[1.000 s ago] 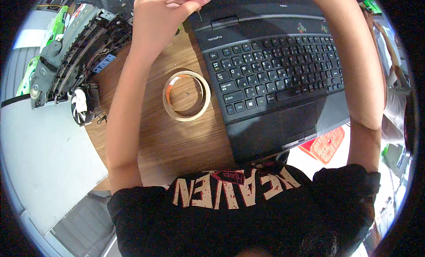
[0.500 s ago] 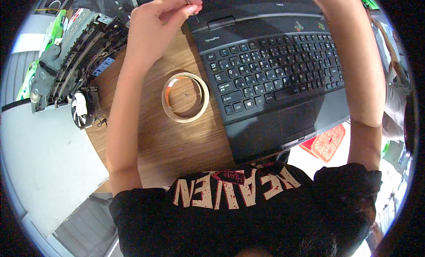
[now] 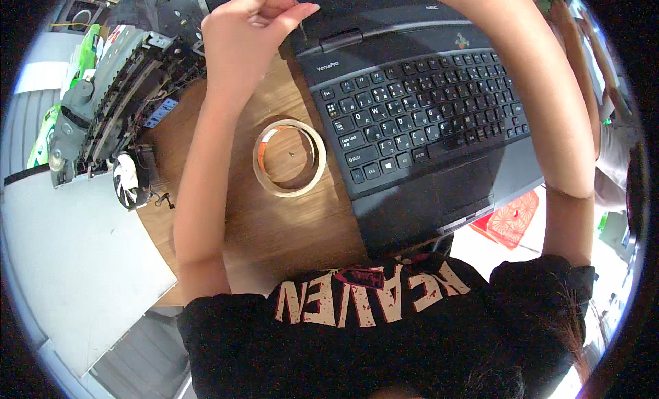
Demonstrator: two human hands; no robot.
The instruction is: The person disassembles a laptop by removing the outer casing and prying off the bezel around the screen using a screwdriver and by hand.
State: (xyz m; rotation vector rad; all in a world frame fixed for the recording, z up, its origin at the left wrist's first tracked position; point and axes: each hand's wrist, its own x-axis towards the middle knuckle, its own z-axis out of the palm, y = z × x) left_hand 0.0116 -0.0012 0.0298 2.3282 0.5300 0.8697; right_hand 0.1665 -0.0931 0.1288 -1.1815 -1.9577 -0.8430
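Note:
My left hand (image 3: 250, 38) is near the top edge, its thumb and fingers pinched round the thin shaft of a screwdriver (image 3: 305, 35). The shaft's lower end points down beside the hinge of an opened black laptop (image 3: 405, 207); whether it touches anything, I cannot tell. The handle is beyond the top edge. My right forearm (image 3: 559, 117) reaches up across the laptop's right side, covering part of its keyboard. My right hand is out of view above the top edge. A roll of tape (image 3: 259, 167) lies flat on the wooden table, left of the laptop.
On the left stands a dismantled machine mechanism (image 3: 103, 110) with a small white-bladed fan (image 3: 125, 178) beside it. A white panel (image 3: 75, 261) is at the lower left. A red patterned stool (image 3: 511, 220) shows below the laptop. Another person's arms (image 3: 604, 76) are at the far right.
The view has shifted slightly. My right forearm leans further left over the laptop. The screwdriver's yellow handle, visible at the top edge before, has left the picture.

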